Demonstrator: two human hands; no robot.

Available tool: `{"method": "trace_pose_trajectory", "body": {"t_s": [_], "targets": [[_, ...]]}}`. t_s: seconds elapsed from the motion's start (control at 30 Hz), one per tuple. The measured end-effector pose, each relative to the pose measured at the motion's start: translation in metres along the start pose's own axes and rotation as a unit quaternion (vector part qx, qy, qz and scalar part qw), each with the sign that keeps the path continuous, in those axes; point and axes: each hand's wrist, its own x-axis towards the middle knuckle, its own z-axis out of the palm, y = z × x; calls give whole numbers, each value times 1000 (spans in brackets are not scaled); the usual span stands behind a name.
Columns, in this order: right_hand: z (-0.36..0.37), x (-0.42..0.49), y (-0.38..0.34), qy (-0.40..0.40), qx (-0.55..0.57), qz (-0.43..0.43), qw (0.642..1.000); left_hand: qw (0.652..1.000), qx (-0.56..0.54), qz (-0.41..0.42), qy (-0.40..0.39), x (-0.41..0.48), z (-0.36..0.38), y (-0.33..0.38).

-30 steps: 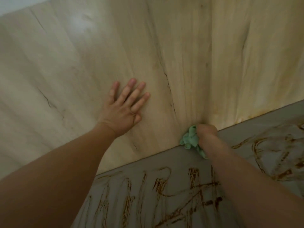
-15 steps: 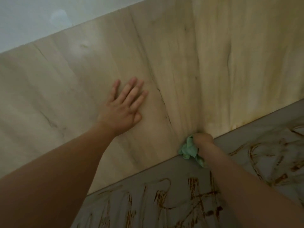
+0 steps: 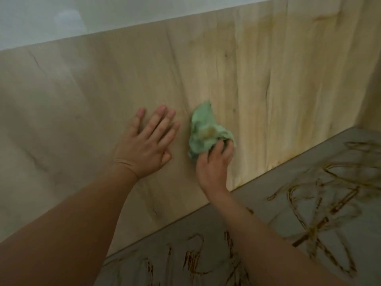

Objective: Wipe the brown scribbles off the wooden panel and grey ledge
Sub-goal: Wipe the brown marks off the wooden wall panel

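The light wooden panel [image 3: 257, 83] stands upright and fills most of the view, with faint yellowish smears near its lower right edge. Below it runs the grey ledge [image 3: 268, 203], covered with brown scribbles [image 3: 321, 205]. My left hand [image 3: 147, 141] rests flat on the panel, fingers spread straight. Just to its right, my right hand [image 3: 214, 162] grips a crumpled green cloth [image 3: 203, 131] and holds it against the panel. The cloth carries a brownish stain in its middle.
A white wall [image 3: 82, 15] shows above the panel's top edge. At the far right a second wooden panel [image 3: 371, 79] meets the first at a corner. More brown scribbles [image 3: 193, 263] cross the ledge between my forearms.
My right hand has lifted the green cloth from the seam between panel and ledge up onto the panel, beside my left hand. The view has tilted upward, showing more white wall.
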Motion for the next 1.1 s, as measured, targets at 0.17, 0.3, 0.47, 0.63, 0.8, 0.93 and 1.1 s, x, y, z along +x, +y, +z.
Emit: {"method": "trace_pose_trajectory", "body": {"t_s": [0.17, 0.3, 0.47, 0.63, 0.8, 0.93, 1.1], "targets": [[-8, 24, 3, 40, -4, -23, 999, 1000, -5, 2, 5, 0, 1, -1], [-7, 39, 6, 68, 6, -71, 995, 1000, -13, 0, 1, -1, 1, -1], [-1, 39, 50, 102, 104, 302, 942, 1000, -14, 2, -3, -2, 0, 0], [12, 19, 85, 100, 103, 426, 893, 1000, -23, -5, -7, -2, -1, -1], [23, 10, 86, 100, 106, 447, 883, 1000, -18, -4, -15, -3, -1, -5], [47, -50, 59, 42, 153, 438, 885, 1000, -14, -6, -2, -7, 1, -2], [22, 15, 77, 108, 172, 524, 827, 1000, -6, -7, -14, -3, -1, -2]]}}
